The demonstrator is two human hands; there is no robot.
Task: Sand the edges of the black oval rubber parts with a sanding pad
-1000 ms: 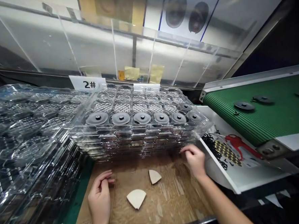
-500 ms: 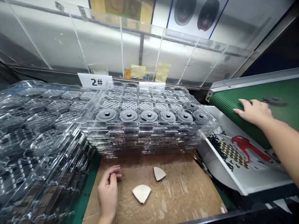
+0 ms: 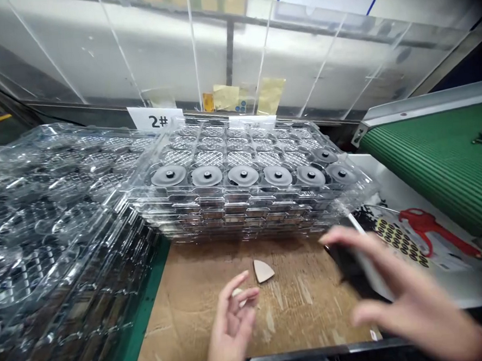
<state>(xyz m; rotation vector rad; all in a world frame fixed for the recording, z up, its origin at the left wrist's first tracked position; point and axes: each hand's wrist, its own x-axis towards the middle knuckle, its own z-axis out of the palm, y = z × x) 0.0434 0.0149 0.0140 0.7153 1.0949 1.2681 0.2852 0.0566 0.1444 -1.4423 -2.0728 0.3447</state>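
Note:
My left hand (image 3: pixel 233 322) is over the brown board (image 3: pixel 183 309) with its fingers half curled and apart, gripping nothing I can see. Behind its fingers shows a bit of one cream wedge-shaped piece (image 3: pixel 239 296); most of that piece is hidden. A second cream wedge (image 3: pixel 263 271) lies just beyond the fingertips. My right hand (image 3: pixel 403 290), smeared by motion, is above the board's right edge. Between its thumb and fingers is a dark flat part (image 3: pixel 352 269), too blurred to name more exactly.
Stacked clear plastic trays (image 3: pixel 242 207) stand behind the board, with grey round parts (image 3: pixel 243 176) in the front row. More clear trays (image 3: pixel 44 230) fill the left. At right, a white bin (image 3: pixel 447 293) holds a red air blow gun (image 3: pixel 425 226), beneath a green conveyor belt (image 3: pixel 436 163).
My right hand has come from the green belt to the board with a dark part in it. My left hand has moved right, over the nearer cream wedge, and its fingers have spread. The view has shifted.

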